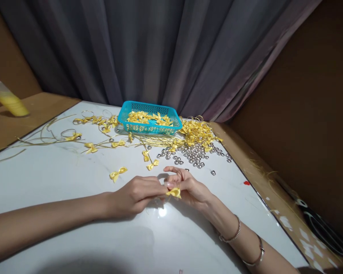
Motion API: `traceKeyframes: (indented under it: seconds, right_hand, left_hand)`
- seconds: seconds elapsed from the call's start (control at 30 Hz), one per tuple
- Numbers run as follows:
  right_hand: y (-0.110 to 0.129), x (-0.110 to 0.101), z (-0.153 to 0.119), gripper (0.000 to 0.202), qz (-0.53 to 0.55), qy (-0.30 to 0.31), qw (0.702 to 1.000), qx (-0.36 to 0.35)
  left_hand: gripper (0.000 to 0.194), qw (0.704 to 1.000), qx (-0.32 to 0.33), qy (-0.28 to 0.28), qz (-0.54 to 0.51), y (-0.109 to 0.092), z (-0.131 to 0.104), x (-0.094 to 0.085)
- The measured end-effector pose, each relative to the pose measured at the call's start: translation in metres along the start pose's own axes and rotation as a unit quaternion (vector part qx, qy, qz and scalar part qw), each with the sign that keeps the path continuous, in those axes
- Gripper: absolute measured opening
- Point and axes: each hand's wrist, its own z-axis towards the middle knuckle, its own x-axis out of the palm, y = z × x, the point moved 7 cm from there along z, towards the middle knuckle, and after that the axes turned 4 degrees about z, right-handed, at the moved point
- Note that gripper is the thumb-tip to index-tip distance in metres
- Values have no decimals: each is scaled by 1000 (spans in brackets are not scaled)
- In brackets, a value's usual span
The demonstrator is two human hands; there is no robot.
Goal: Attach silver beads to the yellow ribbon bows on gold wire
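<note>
Above the white tabletop (82, 232) my two hands meet near the middle. My left hand (143, 192) is closed, its fingers pinched at a small yellow ribbon bow (175, 193). On the other side, my right hand (190, 187) pinches the same bow between thumb and finger, its other fingers loosely curled. Part of the bow is hidden by the fingers. Another yellow bow (118, 174) lies alone just beyond my left hand. Past my right hand is a scatter of small shiny silver beads (196, 154).
A turquoise basket (150, 129) of yellow bows stands at the back. Beside it lies a heap of bows (197, 131), with gold cords (157, 140) in front. Scissors (317, 224) rest past the right edge. At far left is a container of yellow stuff (11, 102).
</note>
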Motion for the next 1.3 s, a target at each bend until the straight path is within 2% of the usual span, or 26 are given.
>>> traceKeyframes:
  seconds: [0.07,0.17,0.23,0.33,0.5,0.7,0.87,0.97,1.07,1.17,1.27,1.3]
  right_hand:
    - [1,2,-1,53,-19,11,1000,-4]
    - [12,2,-4,50,-64,-4,997,-48]
    - [21,2,-7,48,-89,-19,993,-81]
    - [39,-5,-10,49,-104,-65,984,-127]
    - [81,-45,-14,50,-94,-196,951,-221]
    - [120,-91,-22,37,-85,-252,920,-289]
    - [133,-108,-29,40,-92,-284,897,-326]
    - [131,-101,-32,44,-106,-292,888,-338]
    - [126,-78,-39,45,-126,-280,884,-351]
    - [117,-39,-46,34,-201,-205,885,-366]
    - [98,-3,-48,2,-337,-117,871,-337]
    - [91,6,-48,11,-396,-96,854,-324]
  left_hand:
    - [23,999,35,9,2,-7,0,0]
    - [25,995,78,58,4,-17,-1,7]
    - [26,996,36,83,9,-14,0,11]
    - [27,997,-21,76,-9,-8,2,8]
    - [27,993,-70,69,-65,-7,2,4]
    - [28,990,-113,44,-76,-4,2,2]
    - [27,977,-183,11,-106,8,0,0]
    - [28,949,-264,3,-173,17,-4,2]
    - [26,909,-323,-16,-263,25,-8,6]
    - [24,869,-358,-31,-339,33,-10,12]
    - [23,823,-392,-50,-409,40,-14,17]
    - [22,808,-400,-60,-428,42,-15,18]
